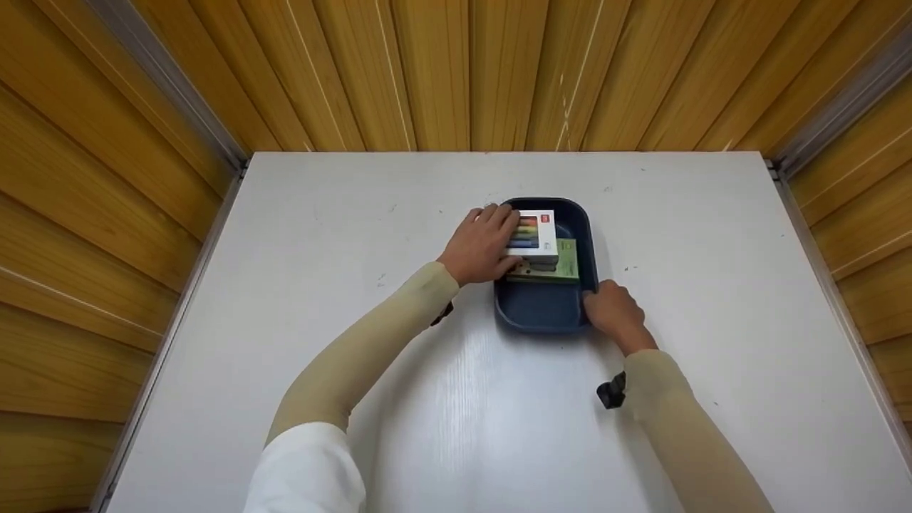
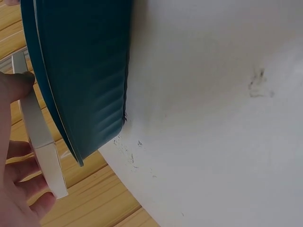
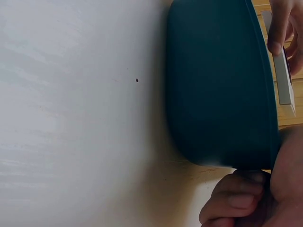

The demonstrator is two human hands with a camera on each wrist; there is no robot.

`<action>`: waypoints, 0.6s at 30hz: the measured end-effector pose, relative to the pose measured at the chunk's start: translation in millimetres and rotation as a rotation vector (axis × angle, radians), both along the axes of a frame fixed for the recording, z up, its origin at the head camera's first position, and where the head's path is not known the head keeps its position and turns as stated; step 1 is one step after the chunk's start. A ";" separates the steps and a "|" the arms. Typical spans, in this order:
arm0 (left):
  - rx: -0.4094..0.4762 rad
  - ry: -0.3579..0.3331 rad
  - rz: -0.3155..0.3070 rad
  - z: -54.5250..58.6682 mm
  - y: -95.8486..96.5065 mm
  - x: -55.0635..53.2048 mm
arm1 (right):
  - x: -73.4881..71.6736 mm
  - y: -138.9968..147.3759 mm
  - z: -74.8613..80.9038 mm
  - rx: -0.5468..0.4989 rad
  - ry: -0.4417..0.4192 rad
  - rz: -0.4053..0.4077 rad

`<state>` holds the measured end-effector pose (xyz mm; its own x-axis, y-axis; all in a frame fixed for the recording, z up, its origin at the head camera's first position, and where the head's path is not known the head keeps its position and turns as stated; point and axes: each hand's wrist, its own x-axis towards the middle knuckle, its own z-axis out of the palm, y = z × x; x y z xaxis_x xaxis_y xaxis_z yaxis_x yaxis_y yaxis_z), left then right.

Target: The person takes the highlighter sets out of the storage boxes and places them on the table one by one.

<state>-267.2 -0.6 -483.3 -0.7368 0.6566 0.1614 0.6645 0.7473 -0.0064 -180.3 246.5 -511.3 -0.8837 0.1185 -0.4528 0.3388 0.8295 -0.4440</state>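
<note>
My left hand (image 1: pixel 479 246) grips a white box (image 1: pixel 546 231) with a window that shows coloured sticks, their exact kind unclear. In the left wrist view this flat box (image 2: pixel 40 127) lies between thumb and fingers, above the rim of a dark blue plastic bin (image 1: pixel 541 306). A green box (image 1: pixel 568 263) lies inside the bin, partly hidden under the white one. At the bin's near right corner, my right hand (image 1: pixel 616 311) holds the rim, thumb inside. In the right wrist view its curled fingers (image 3: pixel 236 201) press against the bin's outside (image 3: pixel 218 90).
The bin stands on a white table (image 1: pixel 456 399) with small dark marks. Yellow wood-look panels (image 1: pixel 442 71) close off the back and both sides, with metal posts (image 1: pixel 178 85) at the corners. Dark wrist straps (image 1: pixel 611 392) show under the sleeves.
</note>
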 end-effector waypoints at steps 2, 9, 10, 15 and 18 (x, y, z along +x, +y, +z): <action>0.000 0.004 0.000 0.5 -1.2 -0.2 | 0.0 -0.1 0.1 0.001 -0.001 0.002; -0.001 0.002 0.010 1.2 -3.8 -1.0 | -0.5 -0.3 0.8 0.009 -0.001 -0.002; -0.005 0.003 0.014 1.0 -4.1 -1.2 | -0.6 -0.4 1.0 0.013 0.000 0.000; -0.017 -0.013 0.027 0.8 -6.1 -2.0 | -0.8 -1.5 2.1 0.024 -0.002 0.001; -0.011 -0.034 0.036 1.3 -7.2 -2.6 | -1.2 -1.7 2.4 0.015 -0.004 0.000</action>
<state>-269.7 -7.7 -482.1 -0.7649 0.6312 0.1283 0.6372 0.7707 0.0076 -181.5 244.8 -509.0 -0.8820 0.1251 -0.4544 0.3402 0.8362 -0.4301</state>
